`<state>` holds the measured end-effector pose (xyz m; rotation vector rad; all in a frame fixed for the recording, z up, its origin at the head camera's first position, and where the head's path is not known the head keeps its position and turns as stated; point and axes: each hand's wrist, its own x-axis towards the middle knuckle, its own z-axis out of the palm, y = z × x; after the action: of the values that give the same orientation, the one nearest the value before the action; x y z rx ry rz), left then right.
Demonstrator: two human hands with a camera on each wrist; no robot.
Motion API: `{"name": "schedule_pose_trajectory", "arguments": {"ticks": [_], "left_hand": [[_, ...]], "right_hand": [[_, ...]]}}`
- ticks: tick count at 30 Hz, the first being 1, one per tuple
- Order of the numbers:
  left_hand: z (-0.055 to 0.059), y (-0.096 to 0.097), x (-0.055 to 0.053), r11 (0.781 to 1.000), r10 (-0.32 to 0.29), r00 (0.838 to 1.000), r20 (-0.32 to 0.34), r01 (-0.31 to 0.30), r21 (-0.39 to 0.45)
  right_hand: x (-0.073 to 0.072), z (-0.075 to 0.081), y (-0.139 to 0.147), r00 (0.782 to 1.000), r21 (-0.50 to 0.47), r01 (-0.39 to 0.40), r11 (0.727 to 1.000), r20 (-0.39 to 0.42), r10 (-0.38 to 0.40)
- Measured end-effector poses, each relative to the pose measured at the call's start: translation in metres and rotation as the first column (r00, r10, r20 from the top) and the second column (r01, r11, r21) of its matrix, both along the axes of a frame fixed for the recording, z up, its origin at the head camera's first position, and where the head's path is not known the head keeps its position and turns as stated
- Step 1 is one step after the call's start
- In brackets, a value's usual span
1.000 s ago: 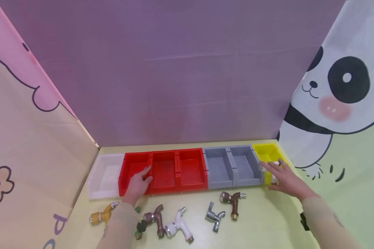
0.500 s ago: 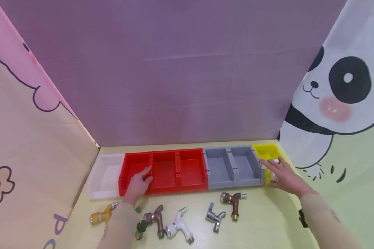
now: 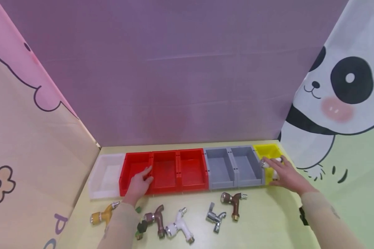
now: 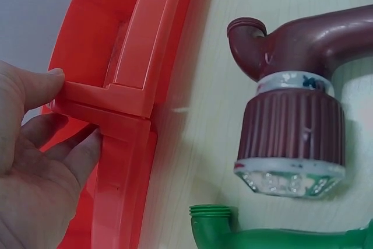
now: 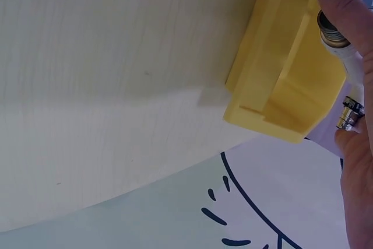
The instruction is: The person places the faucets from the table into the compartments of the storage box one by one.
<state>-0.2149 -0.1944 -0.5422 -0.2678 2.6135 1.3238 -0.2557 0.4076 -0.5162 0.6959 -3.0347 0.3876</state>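
Note:
My right hand (image 3: 287, 177) grips a white faucet (image 5: 351, 65) over the yellow bin (image 3: 266, 149) at the right end of the row. Its threaded metal end shows below the thumb in the right wrist view; the fingers hide part of its body. At the left, my left hand (image 3: 139, 185) pinches the wall between two red bins (image 4: 108, 115), thumb on one side and fingers on the other. Nearest to that hand on the table lie a brown faucet (image 4: 294, 126) and a green faucet (image 4: 262, 238), the latter mostly hidden by the left sleeve in the head view.
A white bin (image 3: 107, 174) ends the row at the left, and grey bins (image 3: 219, 169) stand between red and yellow. In front lie a yellow-orange faucet (image 3: 103, 215), a white faucet (image 3: 180, 225), a chrome faucet (image 3: 216, 218) and another brown faucet (image 3: 234, 203). Printed walls enclose the table.
My right hand shifts very slightly with the white faucet over the yellow bin. The left hand stays at the red bins, and the faucets on the table lie as before.

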Motion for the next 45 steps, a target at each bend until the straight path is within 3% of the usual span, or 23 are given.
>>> {"name": "schedule_pose_trajectory", "arguments": {"ticks": [5,13,20,28,36,40,45], "left_hand": [[0.0,0.001,0.0,1.0,0.001,1.0,-0.007,-0.001,-0.003],[0.0,0.001,0.001,1.0,0.011,1.0,-0.002,-0.011,-0.006],[-0.003,0.0,0.0,1.0,0.005,1.0,-0.027,-0.005,-0.013],[0.001,0.001,0.0,1.0,0.016,1.0,-0.009,-0.016,-0.007],[0.002,0.004,0.001,0.999,0.033,0.999,0.007,-0.033,-0.006],[0.001,0.004,0.001,0.999,0.033,0.999,-0.001,-0.033,-0.013],[-0.001,0.004,0.001,0.999,0.03,0.999,-0.015,-0.03,-0.012]], "right_hand": [[-0.004,0.001,0.003,1.0,-0.026,0.014,1.0,0.025,-0.014],[-0.012,0.003,0.006,0.989,-0.046,0.082,0.996,0.129,-0.075],[-0.021,0.002,0.007,0.962,-0.035,0.152,0.988,0.235,-0.14],[-0.031,0.002,0.008,0.949,-0.027,0.17,0.985,0.274,-0.157],[-0.034,-0.001,0.01,0.952,-0.02,0.181,0.983,0.253,-0.17],[-0.036,-0.002,0.01,0.933,-0.041,0.211,0.977,0.305,-0.189],[-0.041,-0.003,0.009,0.889,-0.087,0.264,0.961,0.41,-0.207]]}}
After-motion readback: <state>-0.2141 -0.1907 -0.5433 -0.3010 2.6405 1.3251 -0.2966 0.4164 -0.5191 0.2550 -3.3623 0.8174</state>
